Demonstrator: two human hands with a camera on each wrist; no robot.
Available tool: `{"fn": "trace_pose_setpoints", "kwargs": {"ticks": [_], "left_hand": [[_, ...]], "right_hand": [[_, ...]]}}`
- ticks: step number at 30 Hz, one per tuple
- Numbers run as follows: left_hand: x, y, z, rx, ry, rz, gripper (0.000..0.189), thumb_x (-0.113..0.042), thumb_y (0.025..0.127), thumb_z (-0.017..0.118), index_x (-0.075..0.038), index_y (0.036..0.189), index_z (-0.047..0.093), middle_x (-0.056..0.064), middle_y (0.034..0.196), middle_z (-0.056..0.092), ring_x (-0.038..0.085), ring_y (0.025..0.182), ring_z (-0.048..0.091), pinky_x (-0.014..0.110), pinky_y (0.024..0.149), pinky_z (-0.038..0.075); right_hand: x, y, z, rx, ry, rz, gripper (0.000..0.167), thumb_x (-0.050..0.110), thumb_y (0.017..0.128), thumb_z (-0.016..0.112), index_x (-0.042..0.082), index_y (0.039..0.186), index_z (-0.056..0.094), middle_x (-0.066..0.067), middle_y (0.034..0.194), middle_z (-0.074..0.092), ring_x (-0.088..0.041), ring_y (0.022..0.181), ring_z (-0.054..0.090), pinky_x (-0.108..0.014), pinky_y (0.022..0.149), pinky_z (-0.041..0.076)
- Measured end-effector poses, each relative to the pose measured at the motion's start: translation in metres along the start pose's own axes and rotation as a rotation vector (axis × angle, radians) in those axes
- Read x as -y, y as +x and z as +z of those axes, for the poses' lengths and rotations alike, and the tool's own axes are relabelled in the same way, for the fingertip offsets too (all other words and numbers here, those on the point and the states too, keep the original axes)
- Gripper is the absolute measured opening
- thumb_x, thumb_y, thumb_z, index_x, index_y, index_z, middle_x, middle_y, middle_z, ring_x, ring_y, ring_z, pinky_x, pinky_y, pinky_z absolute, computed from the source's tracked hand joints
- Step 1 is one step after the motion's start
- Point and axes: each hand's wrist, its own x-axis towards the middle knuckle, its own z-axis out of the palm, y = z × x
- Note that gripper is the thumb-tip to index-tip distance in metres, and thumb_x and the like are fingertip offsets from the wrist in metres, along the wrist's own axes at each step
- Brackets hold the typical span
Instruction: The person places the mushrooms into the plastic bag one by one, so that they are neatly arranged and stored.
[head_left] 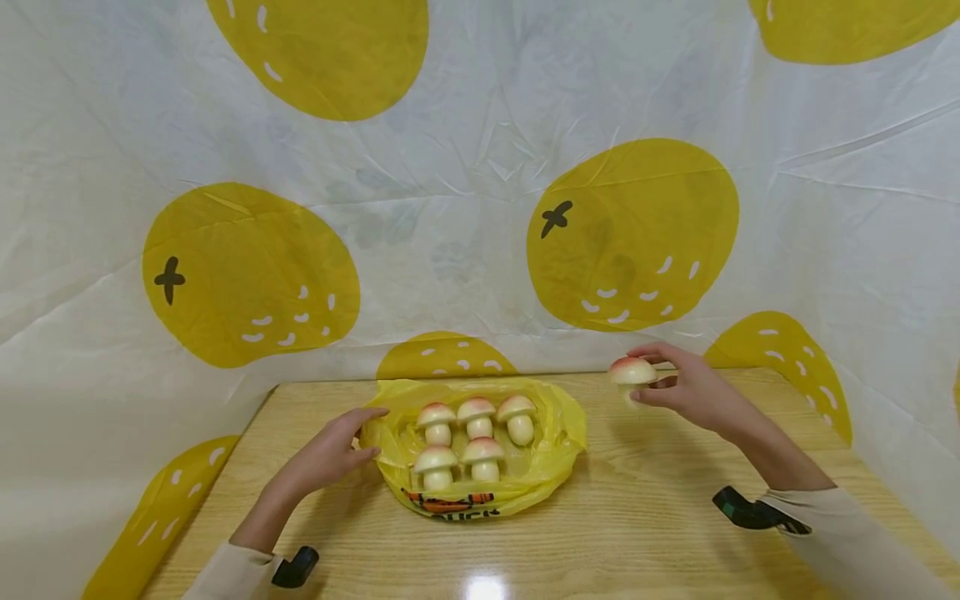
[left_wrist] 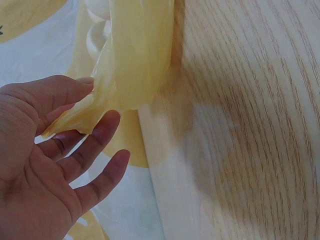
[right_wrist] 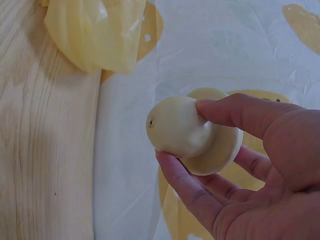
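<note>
My right hand (head_left: 693,392) holds a mushroom figure (head_left: 628,372) above the table's right side. It has a cream stem and a domed cap with a reddish top. In the right wrist view, thumb and fingers grip this mushroom (right_wrist: 175,127) around stem and cap, its rounded stem end toward the camera. A yellow plastic bag (head_left: 558,471), rolled open, lies mid-table with several similar mushrooms (head_left: 480,417) in two rows inside. At the bag's left edge is my left hand (head_left: 326,454); in the left wrist view its thumb and fingers hold the bag's rim (left_wrist: 95,107), the other fingers spread.
The light wooden table (head_left: 637,533) ends at the back against a white cloth (head_left: 450,275) printed with large yellow fruit, which also hangs at both sides. Dark lettering and an orange print mark the bag's front. Black devices (head_left: 296,568) are strapped at both wrists.
</note>
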Motion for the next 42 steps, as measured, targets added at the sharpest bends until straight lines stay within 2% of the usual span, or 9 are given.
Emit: {"fn": "trace_pose_setpoints", "kwargs": {"ticks": [9, 15, 22, 32, 39, 42], "left_hand": [[0.002, 0.003, 0.002, -0.002, 0.006, -0.003, 0.06, -0.01, 0.095, 0.072, -0.001, 0.149, 0.048, 0.02, 0.144, 0.055, 0.027, 0.11, 0.06, 0.046, 0.09, 0.053], [0.002, 0.002, 0.002, -0.004, 0.0, 0.004, 0.06, -0.01, 0.095, 0.072, 0.0, 0.149, 0.047, 0.021, 0.145, 0.053, 0.033, 0.116, 0.06, 0.051, 0.093, 0.053], [0.0, 0.002, 0.0, 0.002, -0.007, 0.004, 0.059, -0.011, 0.096, 0.071, -0.001, 0.149, 0.047, 0.021, 0.145, 0.053, 0.033, 0.116, 0.06, 0.052, 0.092, 0.053], [-0.004, 0.0, -0.002, 0.008, -0.027, 0.006, 0.058, -0.011, 0.096, 0.071, -0.001, 0.148, 0.048, 0.022, 0.143, 0.054, 0.032, 0.112, 0.06, 0.054, 0.091, 0.053], [-0.004, -0.001, -0.002, 0.006, -0.019, 0.01, 0.058, -0.011, 0.096, 0.071, 0.0, 0.147, 0.049, 0.021, 0.142, 0.055, 0.028, 0.108, 0.06, 0.051, 0.089, 0.053], [-0.004, -0.001, -0.002, 0.005, -0.018, 0.013, 0.057, -0.011, 0.096, 0.071, 0.0, 0.147, 0.049, 0.021, 0.141, 0.055, 0.027, 0.106, 0.06, 0.05, 0.087, 0.053]], "right_hand": [[0.012, 0.011, 0.014, 0.037, 0.075, -0.001, 0.058, 0.015, 0.093, 0.076, 0.001, 0.142, 0.049, -0.023, 0.142, 0.046, -0.032, 0.098, 0.068, -0.031, 0.072, 0.059], [0.023, 0.018, 0.025, 0.077, 0.087, -0.01, 0.056, 0.017, 0.091, 0.078, 0.004, 0.14, 0.051, -0.021, 0.136, 0.049, -0.029, 0.094, 0.069, -0.031, 0.073, 0.058], [0.03, 0.029, 0.042, 0.125, 0.126, -0.028, 0.053, 0.014, 0.091, 0.078, 0.006, 0.136, 0.053, -0.022, 0.132, 0.051, -0.027, 0.091, 0.069, -0.032, 0.076, 0.058], [0.041, 0.039, 0.065, 0.15, 0.086, -0.027, 0.054, 0.016, 0.09, 0.079, 0.005, 0.135, 0.052, -0.024, 0.134, 0.052, -0.026, 0.094, 0.07, -0.034, 0.077, 0.058], [0.048, 0.044, 0.083, 0.165, 0.065, -0.042, 0.049, 0.013, 0.089, 0.079, 0.006, 0.132, 0.054, -0.023, 0.132, 0.052, -0.022, 0.086, 0.07, -0.035, 0.075, 0.057], [0.049, 0.047, 0.09, 0.168, 0.042, -0.044, 0.051, 0.013, 0.09, 0.078, 0.005, 0.133, 0.054, -0.021, 0.133, 0.053, -0.022, 0.087, 0.07, -0.033, 0.075, 0.058]]}}
